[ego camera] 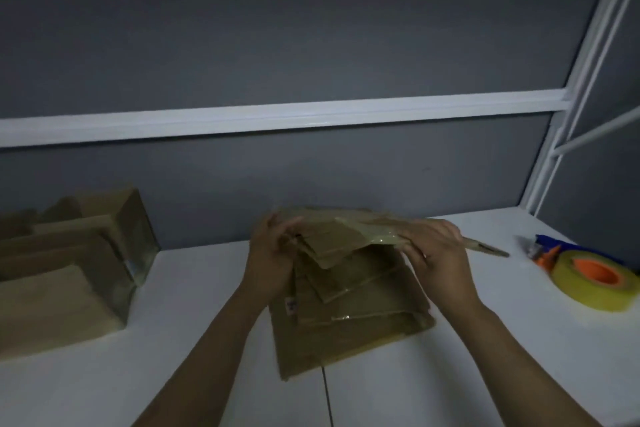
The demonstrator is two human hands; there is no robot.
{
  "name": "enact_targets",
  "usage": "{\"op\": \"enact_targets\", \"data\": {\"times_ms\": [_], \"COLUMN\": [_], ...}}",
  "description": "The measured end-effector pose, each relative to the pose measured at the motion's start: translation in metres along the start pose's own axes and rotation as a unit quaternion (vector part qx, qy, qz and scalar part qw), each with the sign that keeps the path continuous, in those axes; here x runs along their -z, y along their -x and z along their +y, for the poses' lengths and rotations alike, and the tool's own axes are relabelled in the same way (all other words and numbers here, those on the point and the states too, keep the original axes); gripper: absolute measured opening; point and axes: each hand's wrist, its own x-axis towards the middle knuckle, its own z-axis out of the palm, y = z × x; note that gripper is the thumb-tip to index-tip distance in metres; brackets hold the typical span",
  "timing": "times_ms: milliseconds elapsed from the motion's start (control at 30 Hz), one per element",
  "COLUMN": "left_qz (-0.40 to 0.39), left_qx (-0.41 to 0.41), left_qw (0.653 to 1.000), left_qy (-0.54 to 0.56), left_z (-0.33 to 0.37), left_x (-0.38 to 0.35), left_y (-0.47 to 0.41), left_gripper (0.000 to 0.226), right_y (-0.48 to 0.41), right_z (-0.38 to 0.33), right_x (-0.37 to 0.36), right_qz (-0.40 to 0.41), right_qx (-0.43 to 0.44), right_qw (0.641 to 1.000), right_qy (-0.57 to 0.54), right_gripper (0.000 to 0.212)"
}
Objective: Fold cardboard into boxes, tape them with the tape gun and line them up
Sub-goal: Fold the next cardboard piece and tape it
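Head view: flat brown cardboard blank (349, 236), glossy with tape, in the pinch of left hand (273, 253) and right hand (433, 250).

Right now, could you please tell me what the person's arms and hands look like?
The left hand and right hand are bare, with no gloves. Both forearms are uncovered as far as the frame shows: no sleeves, watch or bracelet visible. Dim light hides finer detail.

Forearms reaching forward, left grip (272, 253) and right grip (436, 253) (fingers curled) pinch a cardboard sheet (346, 236).
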Motion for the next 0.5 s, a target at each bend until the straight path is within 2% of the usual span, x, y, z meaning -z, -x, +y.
{"op": "enact_targets", "data": {"times_ms": [33,133,233,300,400,467,500], "left_qz": [-0.019,-0.07,-0.106,-0.108,-0.064,-0.033,-0.017], "left_qx": [-0.003,-0.061,-0.073,-0.075,-0.098,-0.085,-0.078], "left_qw": [0.999,0.994,0.991,0.99,0.992,0.995,0.994], "left_qy": [-0.032,-0.052,-0.037,-0.055,-0.041,-0.038,-0.069], "left_z": [0.005,0.019,0.035,0.048,0.075,0.091,0.097], "left_x": [0.0,-0.004,-0.016,-0.029,-0.05,-0.067,-0.075], "left_y": [-0.01,-0.037,-0.058,-0.069,-0.086,-0.097,-0.104], "left_gripper": [0.028,0.072,0.057,0.063,0.084,0.082,0.072], "right_y": [-0.009,-0.03,-0.049,-0.063,-0.086,-0.101,-0.108], "right_z": [0.004,0.017,0.03,0.042,0.069,0.087,0.096], "right_x": [0.008,0.036,0.067,0.087,0.112,0.127,0.133], "right_qz": [0.013,0.065,0.098,0.098,0.08,0.082,0.082], "right_qx": [-0.011,-0.037,-0.093,-0.136,-0.178,-0.196,-0.208], "right_qw": [1.0,0.997,0.989,0.981,0.972,0.962,0.957], "right_qy": [-0.007,-0.012,-0.058,-0.095,-0.131,-0.169,-0.186], "right_gripper": [0.027,0.03,0.019,0.008,0.011,0.012,0.012]}}
